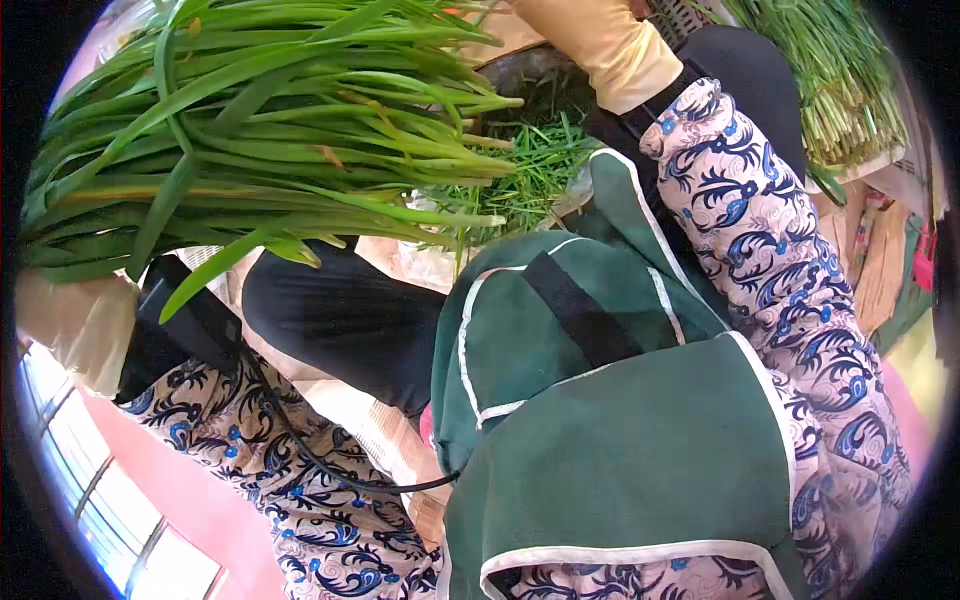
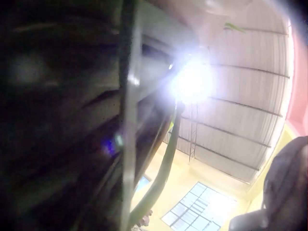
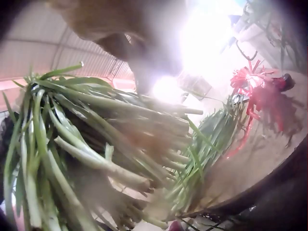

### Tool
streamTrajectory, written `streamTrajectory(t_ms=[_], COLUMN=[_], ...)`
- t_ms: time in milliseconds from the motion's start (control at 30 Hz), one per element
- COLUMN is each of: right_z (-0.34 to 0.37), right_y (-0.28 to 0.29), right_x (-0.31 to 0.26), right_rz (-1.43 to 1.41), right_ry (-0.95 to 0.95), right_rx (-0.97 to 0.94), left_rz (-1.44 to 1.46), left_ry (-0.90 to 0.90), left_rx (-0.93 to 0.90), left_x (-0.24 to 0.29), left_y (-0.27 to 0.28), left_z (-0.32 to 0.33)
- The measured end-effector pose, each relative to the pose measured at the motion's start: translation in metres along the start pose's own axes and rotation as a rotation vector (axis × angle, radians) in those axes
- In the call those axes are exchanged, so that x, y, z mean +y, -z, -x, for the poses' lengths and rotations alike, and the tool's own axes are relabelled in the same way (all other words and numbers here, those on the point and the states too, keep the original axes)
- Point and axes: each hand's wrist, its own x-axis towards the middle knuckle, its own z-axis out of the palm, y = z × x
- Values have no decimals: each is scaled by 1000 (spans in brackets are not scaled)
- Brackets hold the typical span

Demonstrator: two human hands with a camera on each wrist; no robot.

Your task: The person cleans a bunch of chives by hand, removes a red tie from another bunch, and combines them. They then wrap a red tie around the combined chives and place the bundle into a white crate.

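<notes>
A thick bundle of long green leaves (image 1: 300, 130) is held up at the upper left of the head view, its cut stem ends pointing right. My gloved left hand (image 1: 75, 325) is beneath its left end, gripping it, with the fingers hidden by leaves. Dark, blurred leaves (image 2: 72, 120) fill much of the left wrist view. Near the top edge is my gloved right hand (image 1: 600, 50), its fingers cut off by the frame. In the right wrist view the blurred right glove (image 3: 120, 29) hangs above pale stem ends (image 3: 130, 178); its finger pose is unclear.
Loose green trimmings (image 1: 535, 170) lie between the legs. Another stack of green stalks (image 1: 850, 110) stands at the upper right. Red strings (image 3: 250, 82) hang at the right of the right wrist view. A green apron (image 1: 640, 460) covers the lap.
</notes>
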Motion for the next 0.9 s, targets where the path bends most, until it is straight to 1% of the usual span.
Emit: streamTrajectory(t_ms=[67,100,133,200,300,400,433,500,567,600,633,667,700,733,800,867,900], right_z=[-4,-4,-2,-7,-7,-19,-16,-21,-19,-20,-21,-22,-23,-16,-13,-7,-4], right_y=[7,11,15,23,40,55,58,65,67,64,63,63,63,51,39,25,18], right_x=[0,-9,-16,-17,-30,-19,-28,-26,-22,-22,-23,-23,-22,-40,-48,-57,-61], right_rz=[-124,-82,-131,-157,-136,-306,-249,-360,-418,-473,-526,-577,-612,-668,-813,-879,-908], right_ry=[91,60,87,242,161,209,168,139,110,133,155,178,171,116,94,130,147], right_rx=[12,40,72,117,209,297,305,378,410,392,375,358,294,273,179,102,65], left_rz=[-15,-23,-29,-39,-63,-91,-87,-56,16,46,73,98,122,143,168,213,268], left_ry=[-7,-12,-15,-23,-38,-49,-39,-11,23,47,52,34,18,5,39,91,111], left_rx=[11,17,23,40,69,109,119,148,150,142,91,106,120,135,101,33,53], left_x=[6,10,13,22,34,45,49,55,59,59,60,58,55,54,55,49,46], left_y=[-2,-3,-4,-5,-8,-9,-11,-14,-7,-8,-9,-14,-22,-30,-39,-45,-51], left_z=[-4,-6,-8,-12,-17,-22,-23,-18,-6,-2,2,4,7,9,14,17,19])
